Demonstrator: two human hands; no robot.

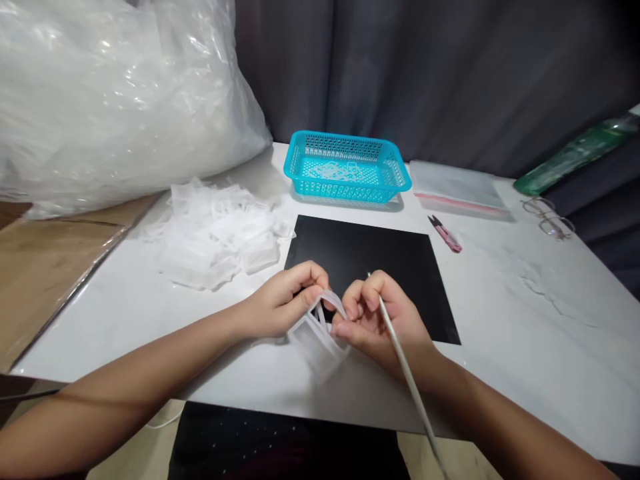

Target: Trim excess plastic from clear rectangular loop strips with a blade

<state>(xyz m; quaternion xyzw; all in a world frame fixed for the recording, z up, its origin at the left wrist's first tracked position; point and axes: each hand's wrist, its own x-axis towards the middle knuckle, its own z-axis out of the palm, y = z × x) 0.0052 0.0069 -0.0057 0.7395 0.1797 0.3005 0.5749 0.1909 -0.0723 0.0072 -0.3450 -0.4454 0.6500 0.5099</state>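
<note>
Between my two hands is a translucent white plastic piece [320, 347], frame-like and bent, held above the table's front part. My left hand [295, 300] pinches its upper left edge between thumb and fingers. On the other side, my right hand [383, 320] grips the right edge with thumb and fingertips. A thin pale stick [407, 373] also runs through my right hand, slanting down toward the front edge; its kind is not clear. Just beyond the hands lies a flat black mat [370, 247], partly hidden by them.
A heap of similar translucent pieces [215, 233] lies left of the mat. Behind it bulges a large clear plastic bag [125, 100]. At the back stand a blue basket [345, 190] with small white bits, a zip bag [455, 187], pink snips [446, 235], glasses [550, 219] and a green bottle [575, 153].
</note>
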